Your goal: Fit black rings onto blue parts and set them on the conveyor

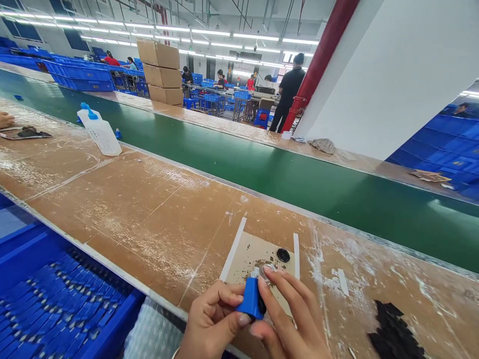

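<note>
Slippage looked like the main risk. The left hand (213, 319) had a blue plastic housing (247, 298) pinched between thumb and fingers, over the near edge of a spotted cardboard sheet (256, 244) on the worktable (160, 224). The right hand (292, 306) lay against the housing's other side, fingers spread along it; couldn't tell if it really gripped. The pinch seemed confined to fingertips, so a hard push from the right could have twisted the housing loose or tipped it. Its pale tip sat close to the right fingertips (a greyish bit there too, too blurred to call), so a finger could have knocked or smeared it. Dark specks on the cardboard might have marked the housing if it dropped. Black ribbed cap (283, 255) lay loose just beyond the fingers; a sideways sweep could have sent it rolling. A drop past the table edge could have landed near the blue crate (129, 309) of similar pieces, perhaps scuffing the surface.
</note>
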The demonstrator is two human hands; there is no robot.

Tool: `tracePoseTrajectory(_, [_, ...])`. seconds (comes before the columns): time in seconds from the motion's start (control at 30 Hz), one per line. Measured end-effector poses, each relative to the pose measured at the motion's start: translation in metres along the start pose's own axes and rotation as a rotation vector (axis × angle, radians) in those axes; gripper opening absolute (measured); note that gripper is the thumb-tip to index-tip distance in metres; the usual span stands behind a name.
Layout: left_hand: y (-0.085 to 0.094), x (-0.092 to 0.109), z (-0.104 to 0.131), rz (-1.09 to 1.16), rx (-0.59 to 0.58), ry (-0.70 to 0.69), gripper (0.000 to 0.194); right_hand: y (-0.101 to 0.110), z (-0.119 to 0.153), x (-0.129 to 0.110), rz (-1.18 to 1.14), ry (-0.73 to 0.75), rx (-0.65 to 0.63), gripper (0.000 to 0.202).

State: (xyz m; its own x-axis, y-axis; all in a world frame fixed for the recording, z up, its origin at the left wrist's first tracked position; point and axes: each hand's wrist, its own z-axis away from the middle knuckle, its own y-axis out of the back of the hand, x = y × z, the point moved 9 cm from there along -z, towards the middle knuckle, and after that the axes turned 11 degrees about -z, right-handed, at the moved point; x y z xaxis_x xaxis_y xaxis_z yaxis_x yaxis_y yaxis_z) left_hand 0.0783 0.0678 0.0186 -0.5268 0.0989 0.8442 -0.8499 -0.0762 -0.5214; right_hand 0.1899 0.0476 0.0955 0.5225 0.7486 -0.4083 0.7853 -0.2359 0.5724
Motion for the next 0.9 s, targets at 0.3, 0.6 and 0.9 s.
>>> tracePoseTrajectory(0.3, [0.002,-0.004,0.004,-0.121,-0.032,0.084,0.037,-0.021,0.015,-0.002,0.200,-0.015,-0.034,0.051])
tracePoseTrajectory(0.6, [0.008,-0.001,-0.001,-0.369,-0.094,0.053,0.049,-0.030,0.027,-0.005,0.102,-0.130,0.009,0.057])
tracePoseTrajectory(0.9, [0.010,0.006,0.008,-0.529,-0.141,-0.012,0.034,-0.019,0.066,0.020,-0.566,-0.378,0.448,0.037])
